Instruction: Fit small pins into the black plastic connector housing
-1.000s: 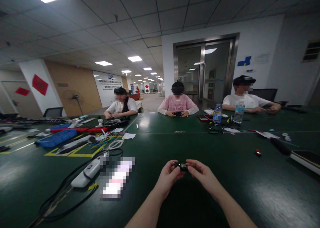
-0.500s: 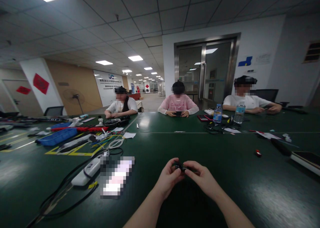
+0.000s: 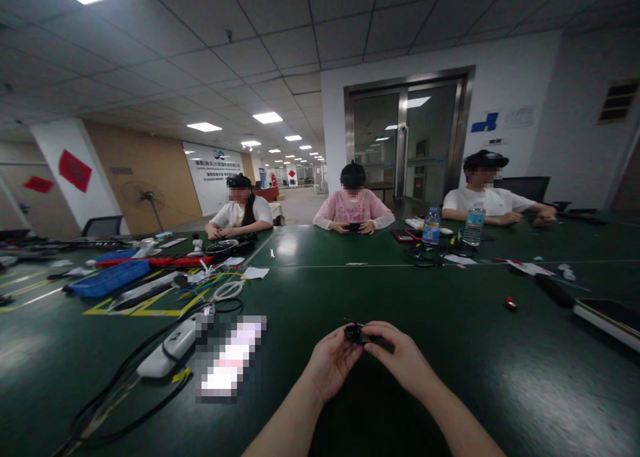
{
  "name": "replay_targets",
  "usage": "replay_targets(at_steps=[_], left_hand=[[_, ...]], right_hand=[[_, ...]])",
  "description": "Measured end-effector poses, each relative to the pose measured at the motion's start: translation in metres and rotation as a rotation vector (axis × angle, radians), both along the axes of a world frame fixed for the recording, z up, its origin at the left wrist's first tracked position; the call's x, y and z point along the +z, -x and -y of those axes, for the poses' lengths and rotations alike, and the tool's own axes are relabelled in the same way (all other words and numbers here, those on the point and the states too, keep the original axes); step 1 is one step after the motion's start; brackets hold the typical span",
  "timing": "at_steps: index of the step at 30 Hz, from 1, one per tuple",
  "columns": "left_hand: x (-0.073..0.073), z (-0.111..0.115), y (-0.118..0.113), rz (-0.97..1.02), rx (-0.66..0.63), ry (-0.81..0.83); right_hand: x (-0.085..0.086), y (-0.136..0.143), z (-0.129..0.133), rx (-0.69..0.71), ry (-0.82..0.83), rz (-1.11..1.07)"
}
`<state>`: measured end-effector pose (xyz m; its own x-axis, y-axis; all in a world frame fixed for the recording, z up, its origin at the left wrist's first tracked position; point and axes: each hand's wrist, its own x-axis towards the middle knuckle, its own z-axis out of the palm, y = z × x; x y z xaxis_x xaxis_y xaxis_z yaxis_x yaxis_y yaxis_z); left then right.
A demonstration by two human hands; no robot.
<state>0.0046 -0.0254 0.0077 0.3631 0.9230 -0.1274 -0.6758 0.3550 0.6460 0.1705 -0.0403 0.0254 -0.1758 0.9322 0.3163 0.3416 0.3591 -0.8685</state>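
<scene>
The left hand (image 3: 334,360) and the right hand (image 3: 397,353) both grip a small black thing (image 3: 354,334) with their fingers, just above the green table (image 3: 280,377). A white power strip (image 3: 167,350) lies on the table to the left. A small red thing (image 3: 510,303) lies off to the right. Across the table, a person in a pink top (image 3: 354,207) holds something dark.
</scene>
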Motion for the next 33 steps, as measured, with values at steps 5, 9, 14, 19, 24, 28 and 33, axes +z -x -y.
replay_targets(at_steps=[5,9,14,19,24,28,33], left_hand=[[0.001,0.002,-0.002,0.101,-0.115,0.082],[0.004,0.008,-0.002,0.236,-0.308,0.06],[0.01,0.012,-0.001,0.313,-0.36,0.02],[0.015,0.013,-0.003,0.311,-0.329,0.038],[0.017,0.016,-0.006,0.318,-0.306,0.052],[0.015,0.015,-0.009,0.331,-0.267,0.087],[0.015,0.013,-0.011,0.329,-0.212,0.121]], right_hand=[[0.006,0.004,0.005,-0.02,-0.016,-0.007],[0.006,0.007,0.006,-0.032,0.006,-0.003],[0.002,0.009,0.006,-0.017,0.002,0.022],[0.002,0.011,0.007,0.002,0.012,0.06],[0.003,0.012,0.007,-0.009,0.009,0.067],[0.002,0.013,0.007,-0.012,-0.023,0.092],[0.0,0.011,0.007,-0.028,-0.071,0.123]])
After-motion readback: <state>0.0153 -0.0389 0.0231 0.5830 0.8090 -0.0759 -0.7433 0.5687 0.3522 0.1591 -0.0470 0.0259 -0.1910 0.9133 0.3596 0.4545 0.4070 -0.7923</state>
